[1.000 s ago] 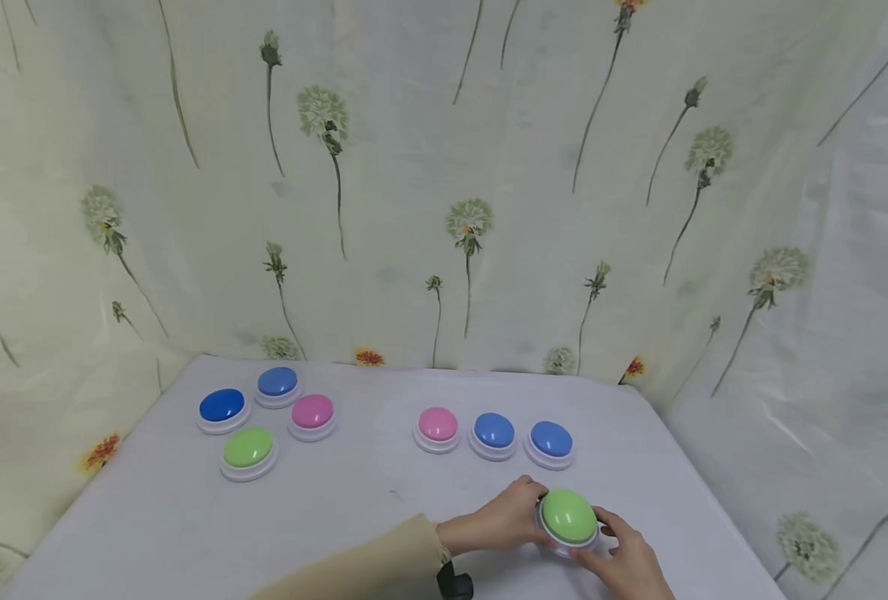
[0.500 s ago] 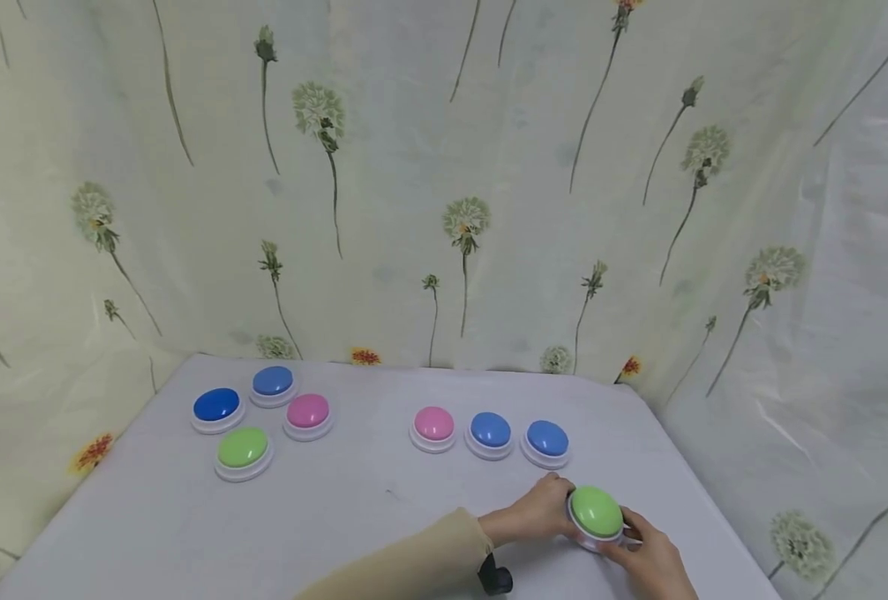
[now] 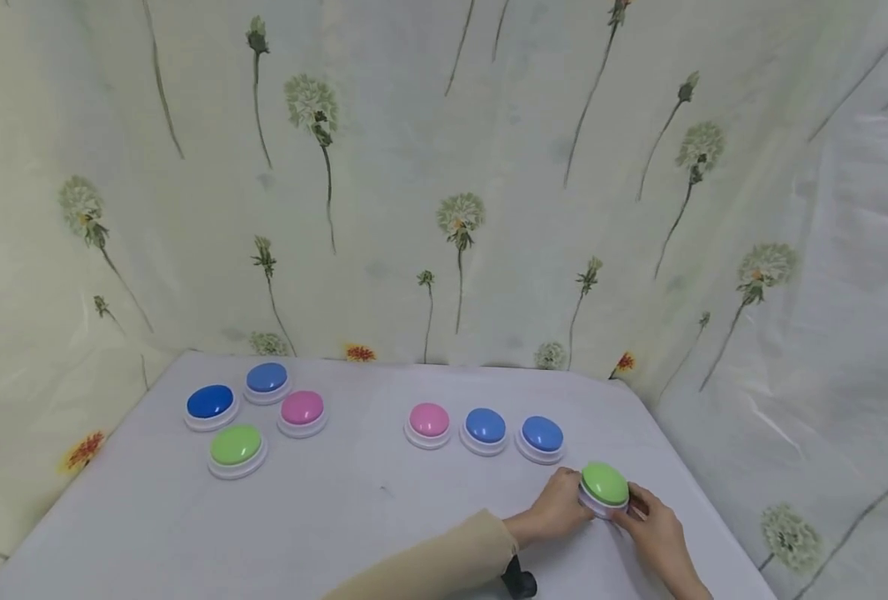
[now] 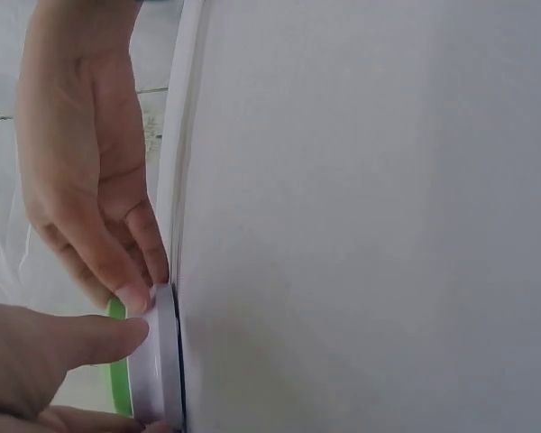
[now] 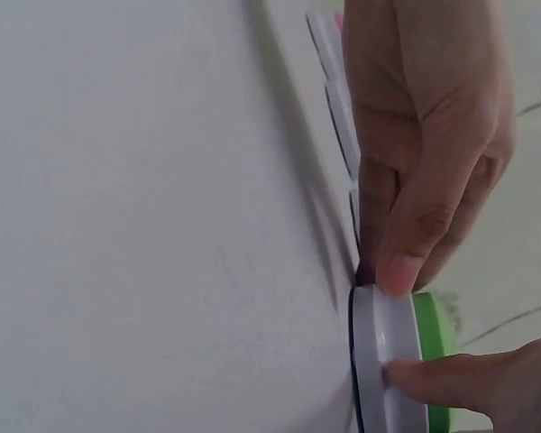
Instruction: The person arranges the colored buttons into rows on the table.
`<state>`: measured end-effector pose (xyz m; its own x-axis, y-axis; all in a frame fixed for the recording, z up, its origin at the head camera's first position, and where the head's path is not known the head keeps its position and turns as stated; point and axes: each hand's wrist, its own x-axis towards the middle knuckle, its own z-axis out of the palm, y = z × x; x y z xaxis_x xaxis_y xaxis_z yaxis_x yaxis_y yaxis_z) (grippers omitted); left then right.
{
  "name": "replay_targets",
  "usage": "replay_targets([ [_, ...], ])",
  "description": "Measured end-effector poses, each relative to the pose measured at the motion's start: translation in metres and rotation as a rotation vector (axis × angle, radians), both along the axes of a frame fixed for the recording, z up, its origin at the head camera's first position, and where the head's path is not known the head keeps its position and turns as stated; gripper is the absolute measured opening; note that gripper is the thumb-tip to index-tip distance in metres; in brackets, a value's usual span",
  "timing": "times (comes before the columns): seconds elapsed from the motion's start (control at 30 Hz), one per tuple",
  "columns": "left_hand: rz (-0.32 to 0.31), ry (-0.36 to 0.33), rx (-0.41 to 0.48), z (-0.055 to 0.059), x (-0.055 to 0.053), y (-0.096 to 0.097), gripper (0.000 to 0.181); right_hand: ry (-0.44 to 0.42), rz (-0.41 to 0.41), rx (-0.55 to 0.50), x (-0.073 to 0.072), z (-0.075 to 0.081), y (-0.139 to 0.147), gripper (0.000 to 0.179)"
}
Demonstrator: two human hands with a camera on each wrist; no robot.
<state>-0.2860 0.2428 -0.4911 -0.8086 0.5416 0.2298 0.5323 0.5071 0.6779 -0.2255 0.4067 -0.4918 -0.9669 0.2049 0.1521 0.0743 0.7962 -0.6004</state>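
Observation:
In the head view a round push button with a green dome (image 3: pixel 605 482) and white base is at the right of the row, between both hands. My left hand (image 3: pixel 559 508) pinches its base from the left, and my right hand (image 3: pixel 658 535) grips it from the right. Thumbs and fingertips meet the base's white rim (image 4: pixel 152 365) in the left wrist view. The right wrist view shows the green-domed button's base (image 5: pixel 379 347) close to the white surface; whether it touches there I cannot tell. To its left stand a pink button (image 3: pixel 428 421) and two blue buttons (image 3: pixel 485 426) (image 3: pixel 541 435).
Another group stands at the table's left: a dark blue button (image 3: pixel 210 402), a lighter blue button (image 3: pixel 266 378), a pink button (image 3: pixel 302 408) and a green button (image 3: pixel 236 446). A flower-printed curtain (image 3: pixel 384 208) rises behind the white table (image 3: pixel 324 517).
Both hands have carried the green-domed button to the right and then farther from me, toward the end of the row. The head view has shifted slightly; the other buttons stay put.

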Motion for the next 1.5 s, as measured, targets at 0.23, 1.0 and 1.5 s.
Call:
replay_targets([
  [0.23,0.017,-0.081,-0.062,0.000,-0.002,0.016,0.065,0.022,-0.029,0.067,-0.030,0.004,0.011,0.061],
  [1.0,-0.086,-0.083,-0.164,0.012,-0.028,0.016,0.063,0.056,-0.012,0.018,-0.078,0.001,0.010,0.066],
  [1.5,-0.357,0.026,-0.023,0.057,-0.020,-0.075,0.039,0.250,-0.018,0.068,-0.030,0.051,-0.035,0.058],
])
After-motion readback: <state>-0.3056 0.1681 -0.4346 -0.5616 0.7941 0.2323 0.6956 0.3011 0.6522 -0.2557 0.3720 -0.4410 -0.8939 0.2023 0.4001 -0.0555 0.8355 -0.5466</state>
